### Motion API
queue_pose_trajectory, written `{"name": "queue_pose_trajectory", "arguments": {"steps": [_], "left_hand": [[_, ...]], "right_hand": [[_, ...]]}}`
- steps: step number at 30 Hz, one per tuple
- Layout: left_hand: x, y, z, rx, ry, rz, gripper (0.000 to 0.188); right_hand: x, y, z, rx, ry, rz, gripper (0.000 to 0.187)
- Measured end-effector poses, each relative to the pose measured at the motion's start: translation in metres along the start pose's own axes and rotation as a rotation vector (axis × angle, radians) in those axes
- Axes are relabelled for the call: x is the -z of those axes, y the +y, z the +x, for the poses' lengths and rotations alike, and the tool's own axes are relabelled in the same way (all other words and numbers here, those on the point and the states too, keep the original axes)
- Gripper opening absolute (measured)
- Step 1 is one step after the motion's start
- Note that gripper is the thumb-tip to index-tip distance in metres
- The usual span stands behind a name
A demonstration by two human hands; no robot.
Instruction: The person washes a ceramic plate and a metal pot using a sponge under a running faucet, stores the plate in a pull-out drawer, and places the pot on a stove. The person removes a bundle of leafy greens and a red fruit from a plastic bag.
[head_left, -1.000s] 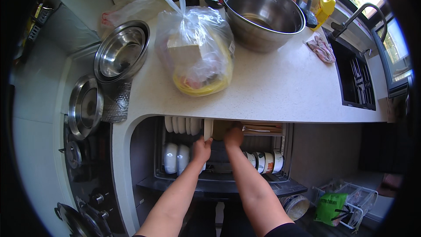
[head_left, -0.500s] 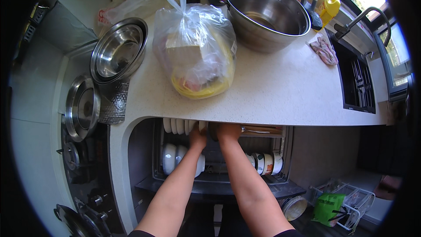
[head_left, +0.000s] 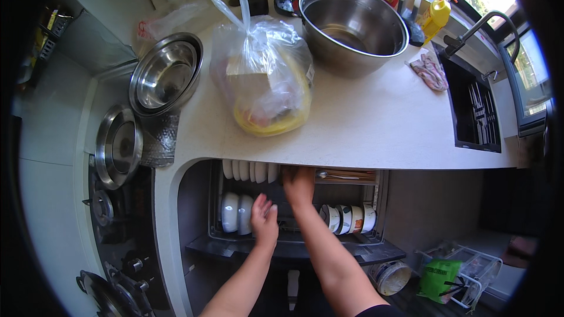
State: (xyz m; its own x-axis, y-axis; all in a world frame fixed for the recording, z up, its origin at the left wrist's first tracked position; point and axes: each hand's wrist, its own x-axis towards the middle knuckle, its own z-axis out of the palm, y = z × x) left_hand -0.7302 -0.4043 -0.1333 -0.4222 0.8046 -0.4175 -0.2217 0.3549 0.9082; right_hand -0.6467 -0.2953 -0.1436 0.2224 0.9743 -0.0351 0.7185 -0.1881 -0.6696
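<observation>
Since the earlier frame the left hand (head_left: 264, 218) had dropped from the upright white plates (head_left: 249, 170) toward the white bowls (head_left: 237, 212) in the pulled-out grey dish drawer (head_left: 294, 249), fingers spread and empty. The right hand (head_left: 298, 183) stayed deep under the pale stone counter (head_left: 364, 129), beside the plate row; whether it gripped anything could not be told. The work looked like arranging crockery in the rack; next would seem to need a steady grasp on a bowl's rim.

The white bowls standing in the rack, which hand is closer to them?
Left. The left hand is right beside the white bowls, almost touching them. The right hand is farther back and to their right, reaching up under the counter edge near the row of plates.
</observation>
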Motion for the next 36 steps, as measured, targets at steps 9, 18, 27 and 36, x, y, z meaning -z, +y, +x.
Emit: {"name": "queue_pose_trajectory", "arguments": {"steps": [9, 18, 27, 36], "left_hand": [[0.115, 0.033, -0.116, 0.736, 0.495, -0.205, 0.035], [0.123, -0.001, -0.072, 1.051, 0.375, -0.324, 0.028], [0.1, 0.039, -0.021, 1.08, 0.207, -0.349, 0.029], [0.033, 0.084, 0.052, 0.749, 0.174, -0.695, 0.062]], "right_hand": [[0.121, 0.055, -0.208, -0.778, 0.241, 0.809, 0.035], [0.171, 0.064, -0.184, -1.545, 0.327, 1.001, 0.016], [0.153, 0.093, -0.132, -1.485, 0.449, 1.304, 0.021], [0.15, 0.074, -0.026, -1.386, 0.276, 1.608, 0.037]]}}
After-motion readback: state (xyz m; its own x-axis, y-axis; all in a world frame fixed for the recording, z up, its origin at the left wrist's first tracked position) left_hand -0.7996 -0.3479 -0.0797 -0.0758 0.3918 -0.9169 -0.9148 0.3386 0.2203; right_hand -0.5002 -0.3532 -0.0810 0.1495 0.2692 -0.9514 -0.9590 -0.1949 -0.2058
